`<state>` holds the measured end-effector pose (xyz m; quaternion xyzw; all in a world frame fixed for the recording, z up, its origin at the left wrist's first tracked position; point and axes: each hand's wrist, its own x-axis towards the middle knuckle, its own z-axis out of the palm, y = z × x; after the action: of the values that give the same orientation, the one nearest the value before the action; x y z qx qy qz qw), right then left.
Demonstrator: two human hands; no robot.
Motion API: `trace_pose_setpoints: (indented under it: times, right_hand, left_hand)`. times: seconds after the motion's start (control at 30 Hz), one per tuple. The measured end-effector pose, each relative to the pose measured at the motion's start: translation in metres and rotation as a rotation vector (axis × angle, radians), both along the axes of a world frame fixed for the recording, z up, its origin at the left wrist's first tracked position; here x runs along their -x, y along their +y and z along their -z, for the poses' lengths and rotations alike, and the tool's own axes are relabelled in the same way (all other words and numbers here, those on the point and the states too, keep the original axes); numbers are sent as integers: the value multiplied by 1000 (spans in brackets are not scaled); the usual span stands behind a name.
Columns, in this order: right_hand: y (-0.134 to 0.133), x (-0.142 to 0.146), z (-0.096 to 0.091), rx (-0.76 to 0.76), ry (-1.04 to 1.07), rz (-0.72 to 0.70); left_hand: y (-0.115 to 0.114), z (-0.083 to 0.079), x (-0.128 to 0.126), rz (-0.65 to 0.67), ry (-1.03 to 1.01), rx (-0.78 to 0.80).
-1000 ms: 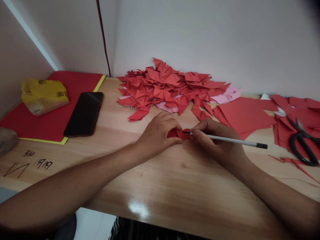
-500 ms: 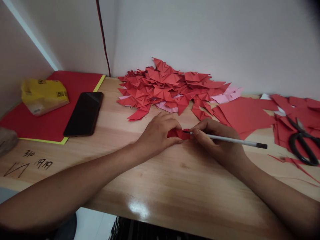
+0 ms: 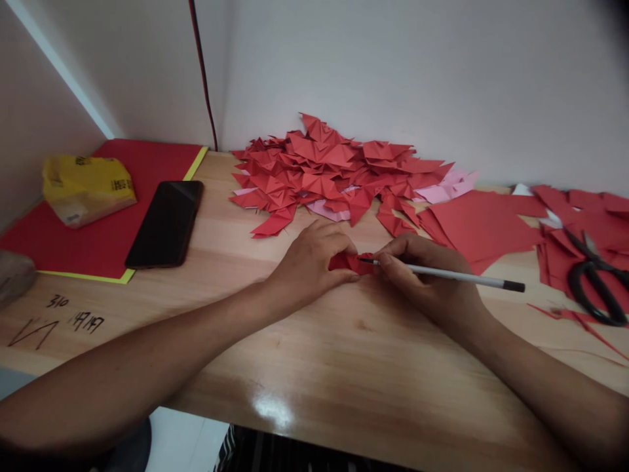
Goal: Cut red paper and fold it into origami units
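In the middle of the head view, my left hand [image 3: 319,259] is closed on a small folded piece of red paper [image 3: 351,263], thumb in front and fingers behind. My right hand [image 3: 425,269] grips a thin grey pen [image 3: 455,273] with a black end. The pen's dark tip rests at the red paper, between my two hands. My fingers hide part of the fold. Just beyond lies a heap of folded red paper shapes [image 3: 319,164], with a few pink ones [image 3: 449,188] among them.
Flat red sheets [image 3: 484,223] lie right of the heap, and black-handled scissors [image 3: 594,288] sit on more red paper. Thin red strips [image 3: 584,321] are nearby. At left are a black phone [image 3: 166,224], a yellow packet [image 3: 88,187] and large red sheets [image 3: 98,249]. Handwriting marks the wooden table [image 3: 295,347].
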<state>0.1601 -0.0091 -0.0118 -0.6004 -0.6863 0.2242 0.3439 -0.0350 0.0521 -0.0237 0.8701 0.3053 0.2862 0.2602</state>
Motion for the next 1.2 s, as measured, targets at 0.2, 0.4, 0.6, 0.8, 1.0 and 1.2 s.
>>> trace_pose_setpoints:
  times: [0.2, 0.4, 0.6, 0.8, 1.0, 1.2]
  right_hand:
    - [0, 2, -2, -6, -4, 16]
    - [0, 2, -2, -2, -7, 10]
    - [-1, 0, 0, -48, 40, 42]
    - [3, -5, 8, -195, 262, 125]
    - [6, -4, 5, -95, 103, 103]
    - [5, -3, 6, -81, 12, 96]
  left_hand:
    - [1, 1, 0, 4, -5, -4]
    - [1, 1, 0, 1, 11, -15]
    - [0, -1, 1, 5, -17, -10]
    - [-1, -3, 4, 0, -115, 36]
    - [-1, -3, 5, 17, -154, -6]
    - [1, -2, 6, -6, -157, -65]
